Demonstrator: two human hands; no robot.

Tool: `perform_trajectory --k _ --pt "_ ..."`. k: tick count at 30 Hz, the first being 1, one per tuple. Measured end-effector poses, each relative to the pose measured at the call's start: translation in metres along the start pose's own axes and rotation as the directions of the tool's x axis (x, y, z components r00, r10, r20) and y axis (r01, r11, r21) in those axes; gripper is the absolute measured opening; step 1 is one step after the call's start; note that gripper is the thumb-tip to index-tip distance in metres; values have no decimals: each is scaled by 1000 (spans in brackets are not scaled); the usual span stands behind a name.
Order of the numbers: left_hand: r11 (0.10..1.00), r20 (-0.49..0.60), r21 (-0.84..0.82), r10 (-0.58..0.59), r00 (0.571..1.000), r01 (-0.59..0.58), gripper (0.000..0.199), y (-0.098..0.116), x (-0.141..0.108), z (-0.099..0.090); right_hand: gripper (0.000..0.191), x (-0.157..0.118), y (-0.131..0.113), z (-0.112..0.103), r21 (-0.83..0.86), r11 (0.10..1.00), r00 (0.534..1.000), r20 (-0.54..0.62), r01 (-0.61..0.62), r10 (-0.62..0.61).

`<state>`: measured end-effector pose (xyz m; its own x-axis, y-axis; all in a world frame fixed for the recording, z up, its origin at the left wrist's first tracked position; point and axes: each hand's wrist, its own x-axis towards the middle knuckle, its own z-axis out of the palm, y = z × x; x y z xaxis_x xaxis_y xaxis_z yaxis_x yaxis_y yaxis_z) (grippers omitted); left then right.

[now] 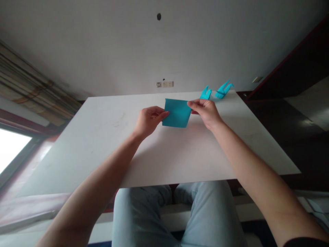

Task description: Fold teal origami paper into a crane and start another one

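A square sheet of blue paper (177, 114) is held up above the white table, its flat face toward me. My left hand (150, 120) pinches the sheet at its left edge, thumb in front and fingers behind. At the upper right corner my right hand (205, 111) grips the same sheet between thumb and fingers. Beyond my right hand stand two folded blue paper cranes, a nearer one (206, 93) partly hidden by that hand and another (223, 90) farther right.
The white table (102, 137) reaches to a grey wall (115, 44) with a row of sockets (165, 84). A striped curtain (31, 82) and a bright window (12, 151) are at the left. My knees (144, 209) sit under the front edge.
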<state>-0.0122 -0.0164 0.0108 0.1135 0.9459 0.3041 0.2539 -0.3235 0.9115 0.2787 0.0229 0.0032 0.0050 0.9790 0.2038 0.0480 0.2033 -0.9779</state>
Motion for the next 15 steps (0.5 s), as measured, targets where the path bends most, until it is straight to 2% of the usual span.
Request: perform_trajectory --k 3,10,12,15 --pt "1000 -2 4 5 1000 -5 44 1 0 0 84 -2 -2 0 -40 999 999 38 9 -8" --pt "1000 14 1 4 1000 -4 44 3 -1 2 87 -2 -3 3 -104 986 989 -48 133 -139" --pt "1000 9 -2 -3 1000 3 43 3 -1 3 84 -1 -1 3 -77 990 992 -36 115 -118" --pt "1000 15 -2 -5 1000 5 45 4 -2 4 86 0 2 1 -79 995 997 42 60 -57"
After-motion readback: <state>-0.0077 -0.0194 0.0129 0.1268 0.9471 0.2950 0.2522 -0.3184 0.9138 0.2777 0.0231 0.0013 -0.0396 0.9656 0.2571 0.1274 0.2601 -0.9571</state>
